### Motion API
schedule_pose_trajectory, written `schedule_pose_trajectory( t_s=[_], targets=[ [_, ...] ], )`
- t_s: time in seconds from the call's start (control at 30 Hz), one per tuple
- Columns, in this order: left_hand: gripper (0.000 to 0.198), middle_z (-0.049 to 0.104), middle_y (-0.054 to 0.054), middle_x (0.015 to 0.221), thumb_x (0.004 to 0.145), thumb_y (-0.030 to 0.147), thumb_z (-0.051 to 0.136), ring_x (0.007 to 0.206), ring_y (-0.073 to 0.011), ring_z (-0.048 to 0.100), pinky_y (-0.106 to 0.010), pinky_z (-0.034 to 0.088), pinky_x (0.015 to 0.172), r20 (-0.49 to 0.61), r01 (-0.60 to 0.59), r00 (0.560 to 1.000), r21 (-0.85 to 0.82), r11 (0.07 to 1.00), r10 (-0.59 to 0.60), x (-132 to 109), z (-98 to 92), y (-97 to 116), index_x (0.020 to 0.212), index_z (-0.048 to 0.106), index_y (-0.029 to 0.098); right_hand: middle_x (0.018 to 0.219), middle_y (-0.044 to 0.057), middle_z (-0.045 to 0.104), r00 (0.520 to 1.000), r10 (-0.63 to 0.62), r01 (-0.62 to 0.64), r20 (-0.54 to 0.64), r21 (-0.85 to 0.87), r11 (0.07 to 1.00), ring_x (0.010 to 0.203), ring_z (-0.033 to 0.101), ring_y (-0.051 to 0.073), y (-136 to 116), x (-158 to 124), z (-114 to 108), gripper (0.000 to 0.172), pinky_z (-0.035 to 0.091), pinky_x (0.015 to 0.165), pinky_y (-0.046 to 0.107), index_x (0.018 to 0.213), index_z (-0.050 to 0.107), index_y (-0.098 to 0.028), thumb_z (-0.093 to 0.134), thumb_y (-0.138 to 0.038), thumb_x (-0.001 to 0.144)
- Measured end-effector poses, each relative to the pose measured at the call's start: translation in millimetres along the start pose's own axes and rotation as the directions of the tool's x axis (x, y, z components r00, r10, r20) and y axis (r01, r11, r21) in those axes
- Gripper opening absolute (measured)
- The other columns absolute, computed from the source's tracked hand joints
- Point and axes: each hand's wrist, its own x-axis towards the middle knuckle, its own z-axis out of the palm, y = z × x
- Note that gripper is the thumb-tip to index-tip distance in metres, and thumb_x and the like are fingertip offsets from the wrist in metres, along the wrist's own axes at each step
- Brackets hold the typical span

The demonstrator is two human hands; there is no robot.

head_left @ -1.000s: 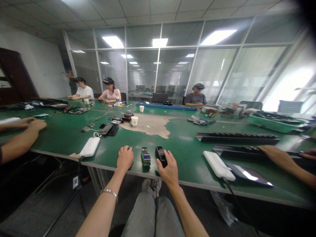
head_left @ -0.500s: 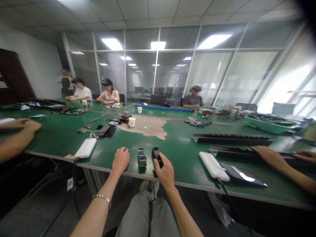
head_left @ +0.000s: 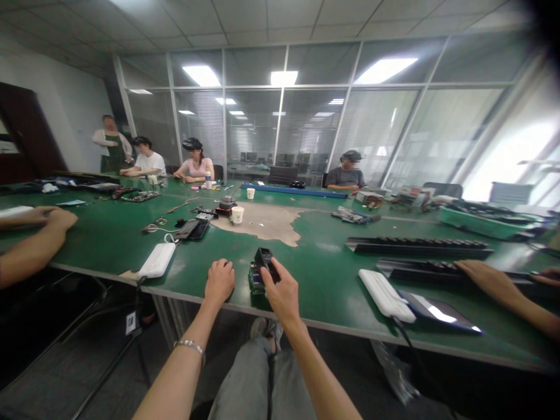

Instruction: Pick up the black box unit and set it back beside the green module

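My right hand (head_left: 282, 290) holds a black plastic housing (head_left: 264, 256) with its thumb and fingers on the two sides. The housing is just over the green circuit board (head_left: 254, 279), covering much of it; whether the two touch I cannot tell. To the left of the board, my left hand (head_left: 220, 282) rests on the table with its fingers curled in. Nothing shows in it, and its fingertips are partly hidden.
A white power bank (head_left: 157, 259) lies on the green table (head_left: 324, 291) to the left, another white power bank (head_left: 385, 296) and a dark tablet (head_left: 437, 312) to the right. Black rails (head_left: 420, 247) lie beyond. Co-workers' arms (head_left: 494, 286) reach in from both sides. A paper cup (head_left: 237, 214) stands ahead.
My right hand has carried the black housing left, from beside the circuit board to over it. My left hand stays curled on the table. The view has shifted slightly.
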Motion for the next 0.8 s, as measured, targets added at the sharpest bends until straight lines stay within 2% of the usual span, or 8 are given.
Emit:
schedule_pose_trajectory(
  t_s=[0.17, 0.3, 0.43, 0.63, 0.8],
  targets=[
    [0.029, 0.057, -0.01, 0.123, 0.098, 0.028, 0.042, 0.114, -0.024, 0.048, -0.038, 0.041, 0.097, -0.005, -0.003, 1.0, -0.008, 1.0, 0.003, -1, -1.2, 0, 0.116, 0.065, 0.023, 0.122, 0.016, 0.068, 0.999, -0.036, 0.039, 0.026, -0.118, 0.992, 0.114, 0.064, 0.028, -8, 1, 18, 0.047, 0.047, 0.101, 0.04, 0.125, 0.065, -0.011, 0.056, -0.041, 0.09],
    [0.029, 0.058, -0.01, 0.123, 0.098, 0.028, 0.043, 0.113, -0.0241, 0.048, -0.037, 0.041, 0.097, -0.007, 0.002, 1.0, -0.011, 1.0, -0.002, -1, -1.1, 0, 0.115, 0.065, 0.023, 0.119, 0.016, 0.069, 0.997, -0.018, 0.033, 0.07, -0.219, 0.975, 0.112, 0.065, 0.028, -15, 2, 24, 0.045, 0.048, 0.098, 0.039, 0.124, 0.065, -0.011, 0.057, -0.04, 0.09],
    [0.028, 0.057, -0.01, 0.122, 0.098, 0.028, 0.042, 0.113, -0.0238, 0.048, -0.038, 0.041, 0.096, -0.012, -0.006, 1.0, -0.017, 1.0, 0.006, -2, -1.2, 0, 0.114, 0.065, 0.023, 0.119, 0.017, 0.068, 0.993, -0.052, 0.083, 0.108, -0.31, 0.947, 0.112, 0.064, 0.027, -17, -4, 28, 0.042, 0.046, 0.097, 0.038, 0.125, 0.064, -0.012, 0.055, -0.036, 0.092],
    [0.029, 0.058, -0.01, 0.122, 0.097, 0.026, 0.043, 0.115, -0.0242, 0.047, -0.038, 0.041, 0.098, -0.006, -0.002, 1.0, -0.013, 1.0, 0.002, -1, -1.1, 0, 0.115, 0.065, 0.023, 0.124, 0.017, 0.066, 0.992, -0.087, 0.112, 0.089, -0.326, 0.939, 0.115, 0.062, 0.026, -13, -13, 29, 0.042, 0.044, 0.1, 0.038, 0.129, 0.061, -0.013, 0.054, -0.033, 0.092],
    [0.03, 0.058, -0.01, 0.123, 0.097, 0.027, 0.042, 0.114, -0.0246, 0.048, -0.038, 0.041, 0.098, -0.014, -0.017, 1.0, -0.002, 1.0, 0.017, 0, 1.3, -1, 0.116, 0.065, 0.022, 0.115, 0.015, 0.069, 0.986, -0.025, 0.084, 0.164, -0.363, 0.928, 0.107, 0.065, 0.027, -13, -12, 26, 0.039, 0.047, 0.095, 0.036, 0.123, 0.064, -0.014, 0.056, -0.031, 0.089]
  ],
)
